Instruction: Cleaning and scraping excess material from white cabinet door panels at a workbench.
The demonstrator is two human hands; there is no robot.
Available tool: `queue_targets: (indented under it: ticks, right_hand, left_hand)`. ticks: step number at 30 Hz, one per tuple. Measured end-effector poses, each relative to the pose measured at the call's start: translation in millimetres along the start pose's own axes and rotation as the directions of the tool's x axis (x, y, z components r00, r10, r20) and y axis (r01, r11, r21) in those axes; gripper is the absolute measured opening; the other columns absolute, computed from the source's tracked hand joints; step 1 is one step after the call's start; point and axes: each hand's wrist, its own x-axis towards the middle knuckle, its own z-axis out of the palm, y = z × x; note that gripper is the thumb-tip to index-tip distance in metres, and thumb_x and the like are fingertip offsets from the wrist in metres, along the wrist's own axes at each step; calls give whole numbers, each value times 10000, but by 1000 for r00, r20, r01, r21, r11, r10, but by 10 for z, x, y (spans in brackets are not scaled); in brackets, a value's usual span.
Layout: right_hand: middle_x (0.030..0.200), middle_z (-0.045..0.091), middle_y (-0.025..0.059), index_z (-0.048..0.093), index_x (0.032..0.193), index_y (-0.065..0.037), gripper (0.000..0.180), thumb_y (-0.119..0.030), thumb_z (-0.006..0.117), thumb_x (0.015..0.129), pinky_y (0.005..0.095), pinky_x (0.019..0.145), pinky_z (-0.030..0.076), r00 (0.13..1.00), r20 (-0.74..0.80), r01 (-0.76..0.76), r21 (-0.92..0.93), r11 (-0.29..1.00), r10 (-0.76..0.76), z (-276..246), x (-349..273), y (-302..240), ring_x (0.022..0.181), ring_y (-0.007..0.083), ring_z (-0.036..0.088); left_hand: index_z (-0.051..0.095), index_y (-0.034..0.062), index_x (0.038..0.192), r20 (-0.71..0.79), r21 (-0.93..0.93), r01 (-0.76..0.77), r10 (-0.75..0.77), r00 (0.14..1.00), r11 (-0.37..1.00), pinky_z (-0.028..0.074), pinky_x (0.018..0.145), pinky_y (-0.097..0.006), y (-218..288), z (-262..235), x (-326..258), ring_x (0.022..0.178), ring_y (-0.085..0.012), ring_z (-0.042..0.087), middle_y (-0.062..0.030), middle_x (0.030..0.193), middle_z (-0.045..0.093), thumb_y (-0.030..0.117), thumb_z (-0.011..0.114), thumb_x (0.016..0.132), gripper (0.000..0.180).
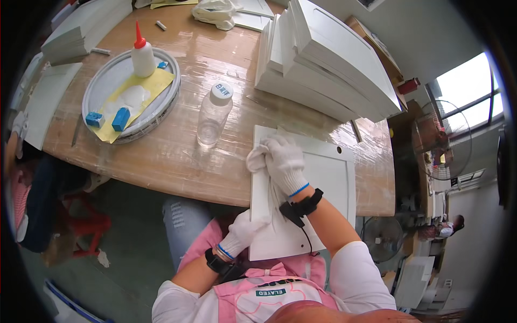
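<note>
A white cabinet-door-like panel [329, 172] with a recessed middle and a dark round hole lies at the table's front edge, partly over my lap. My right hand [284, 161], in a white glove, is closed on a pale cloth [273, 202] and presses it against the panel's left border. The cloth's loose end trails toward me. Lower down, my gloved left hand [243, 234] grips the panel's left edge; some of its fingers are hidden. Left of the panel stands a clear bottle [211, 121] with a white cap.
A round white lid [173, 99] carries a red-tipped glue bottle [142, 56], yellow paper and blue blocks [120, 119]. Stacked white panels [328, 59] rise at the back right. More panels [86, 27] lie far left. Another person's gloved hand [20, 124] shows there. Fans stand at right.
</note>
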Motion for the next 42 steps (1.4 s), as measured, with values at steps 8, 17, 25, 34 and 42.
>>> queue_targets:
  ticks: [8,17,25,34,42]
  right_hand:
    - [1038,689,76,713,968,-109,179,-103,619,816,447,858,484,999,30,-25,-35,999,26,-79,141,118,973,345,603]
    - [1047,692,75,718,955,-133,194,-87,613,798,427,864,487,999,-22,-30,11,999,30,25,249,179,987,325,604]
    - [1071,691,69,714,980,-139,212,-94,608,802,421,895,490,993,62,-91,-126,988,100,-26,407,149,1023,325,605]
    - [1015,686,75,707,959,-132,183,-110,595,816,428,846,489,998,33,-45,-109,993,49,1,363,129,974,321,604]
    - [1014,688,87,699,960,-105,190,-76,624,787,435,850,501,988,26,150,70,986,-152,-86,-242,-276,978,333,615]
  left_hand:
    - [651,-19,1145,5,-49,-48,48,999,998,530,794,-316,-13,136,-87,867,-175,673,-114,993,717,242,685,881,374]
    - [634,-32,1146,33,-72,6,-4,999,997,518,797,-288,88,30,-38,877,-129,637,-82,996,699,212,672,904,345]
    - [639,-20,1168,-7,-33,-25,25,1000,999,525,796,-333,124,42,-24,881,-203,673,-150,992,711,256,666,889,394]
    - [650,-2,1146,-16,7,-39,39,999,999,525,797,-347,79,33,-24,874,-246,681,-153,985,713,273,672,887,378]
    - [633,-15,1150,-30,245,23,-16,999,969,518,794,-296,169,-9,-73,885,-137,642,-94,975,695,230,667,899,352]
